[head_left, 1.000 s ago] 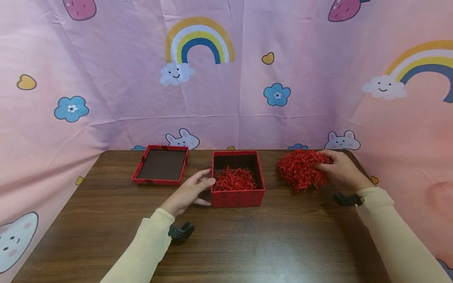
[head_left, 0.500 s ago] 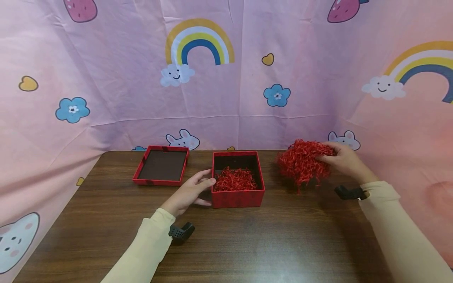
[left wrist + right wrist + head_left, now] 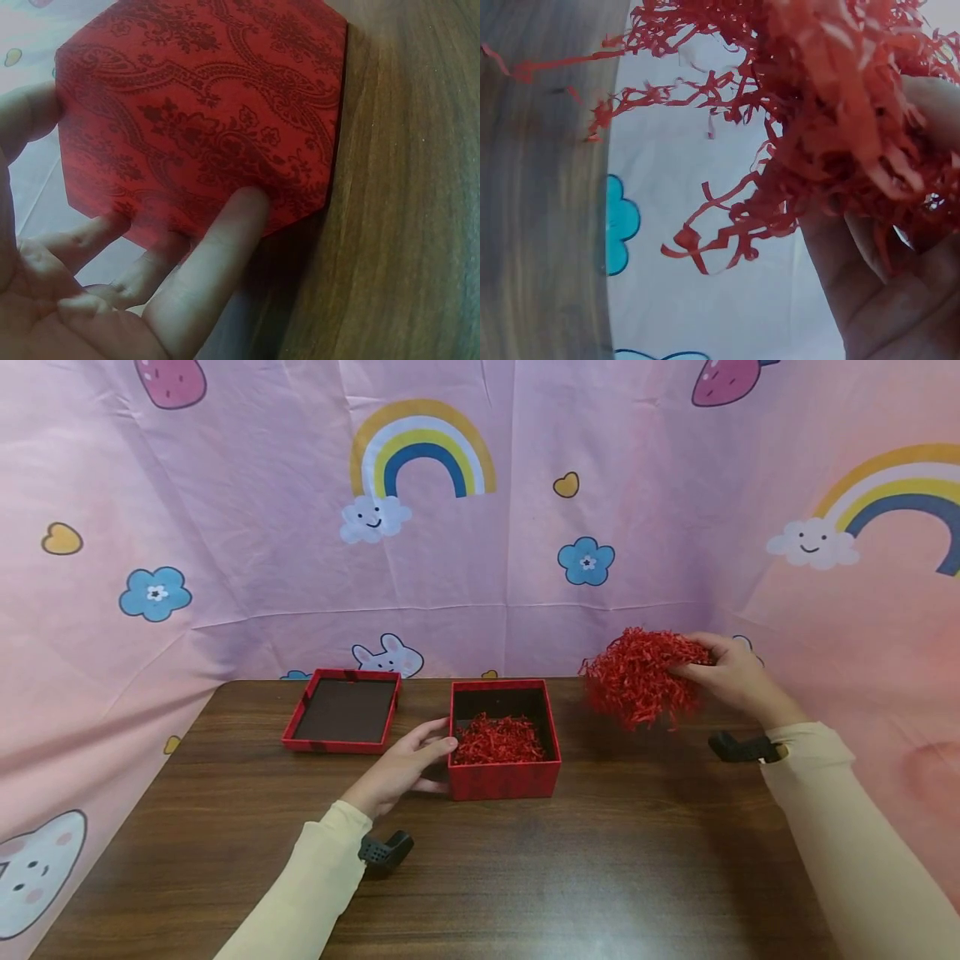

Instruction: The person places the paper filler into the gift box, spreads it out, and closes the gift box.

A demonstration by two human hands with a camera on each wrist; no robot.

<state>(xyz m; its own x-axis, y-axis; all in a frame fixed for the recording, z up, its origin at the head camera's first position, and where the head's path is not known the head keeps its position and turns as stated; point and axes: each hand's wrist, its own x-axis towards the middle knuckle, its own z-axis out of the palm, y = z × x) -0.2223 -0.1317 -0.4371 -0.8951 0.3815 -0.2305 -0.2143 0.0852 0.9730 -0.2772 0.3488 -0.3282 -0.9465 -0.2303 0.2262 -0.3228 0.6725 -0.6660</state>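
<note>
My right hand [image 3: 738, 677] grips a loose clump of red shredded paper [image 3: 643, 675] above the table's back right part. In the right wrist view curly strips [image 3: 840, 127] hide much of the fingers, and a few strands dangle. My left hand [image 3: 408, 764] rests its spread fingers against the left side of a red gift box [image 3: 502, 781]. The left wrist view shows those fingertips touching the box's patterned wall [image 3: 202, 127]. Inside the box lies more red shredded paper [image 3: 498, 741], with part of the dark interior bare behind it.
A red box lid [image 3: 345, 710] lies upturned on the table, left of the box, dark inside facing up. The brown wooden table [image 3: 525, 877] extends in front. A pink printed cloth [image 3: 652, 460] hangs behind and at the sides.
My right hand has lifted the clump of shredded paper up off the table. The left hand and the box have stayed in place.
</note>
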